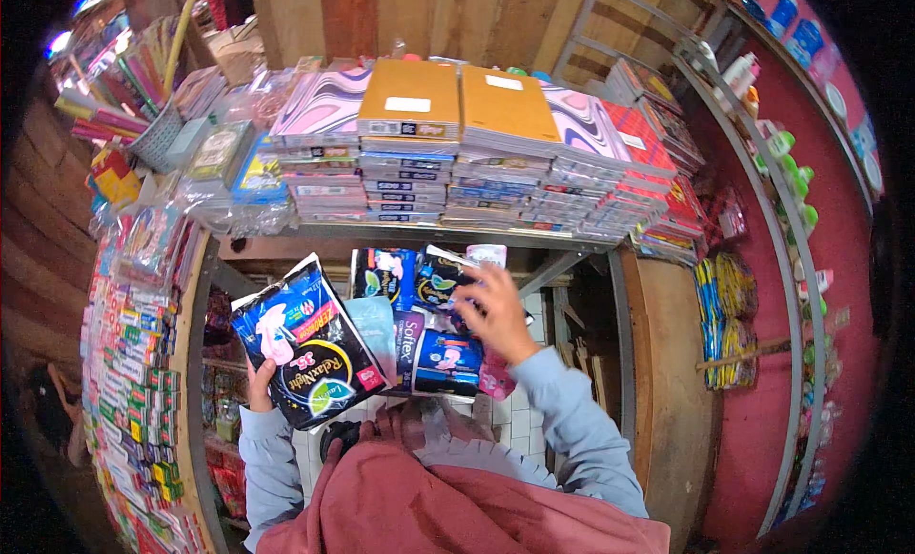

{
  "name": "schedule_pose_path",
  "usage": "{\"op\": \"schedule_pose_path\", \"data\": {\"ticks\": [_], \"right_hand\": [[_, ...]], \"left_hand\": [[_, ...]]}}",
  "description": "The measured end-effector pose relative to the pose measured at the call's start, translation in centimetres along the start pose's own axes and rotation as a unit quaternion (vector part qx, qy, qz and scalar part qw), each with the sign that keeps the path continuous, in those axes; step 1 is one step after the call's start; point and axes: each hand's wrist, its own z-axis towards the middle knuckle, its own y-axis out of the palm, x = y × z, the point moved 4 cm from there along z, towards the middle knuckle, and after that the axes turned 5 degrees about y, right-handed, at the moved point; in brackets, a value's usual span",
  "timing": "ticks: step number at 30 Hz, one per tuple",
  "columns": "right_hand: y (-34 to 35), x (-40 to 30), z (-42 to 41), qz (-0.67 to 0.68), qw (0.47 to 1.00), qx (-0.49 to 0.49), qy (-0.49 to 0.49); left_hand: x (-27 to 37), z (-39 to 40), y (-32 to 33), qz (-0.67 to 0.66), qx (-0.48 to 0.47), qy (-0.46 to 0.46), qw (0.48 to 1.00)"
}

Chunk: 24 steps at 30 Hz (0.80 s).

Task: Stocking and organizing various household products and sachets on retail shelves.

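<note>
My left hand (261, 388) grips a large black and blue Laurier Relax Night sanitary pad pack (318, 347) by its left edge, tilted, with its printed front facing up. Slightly blurred, my right hand (497, 314) is over a group of smaller packs, fingers apart and holding nothing that I can see. Under its fingertips is a black pad pack (437, 279); contact cannot be made out. A blue pad pack (389, 274), a pale teal pouch (373, 327), a purple Softex pack (407, 347), a blue and black pack (449, 361) and a pink pack (496, 377) stand close together.
Stacked notebooks (411, 111) cover the metal-edged shelf top (429, 234) beyond my hands. Small boxes (136, 368) line the left side. A basket (159, 136) of long colourful items sits at the far left. Metal rack posts (779, 218) with bottles rise at the right.
</note>
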Motion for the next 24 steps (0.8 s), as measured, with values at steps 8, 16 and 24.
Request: {"op": "schedule_pose_path", "data": {"ticks": [8,16,24], "right_hand": [[8.0,12.0,4.3,-0.014,0.983,-0.108,0.145],[11.7,11.8,3.0,-0.105,0.936,-0.26,0.213],[9.0,0.0,4.1,0.005,0.995,-0.088,-0.041]], "left_hand": [[-1.1,-2.6,-2.1,-0.003,0.064,0.001,0.998],[-1.2,-3.3,-3.9,0.022,0.104,0.048,0.993],[-1.9,-3.9,-4.9,-0.066,0.115,-0.009,0.991]]}}
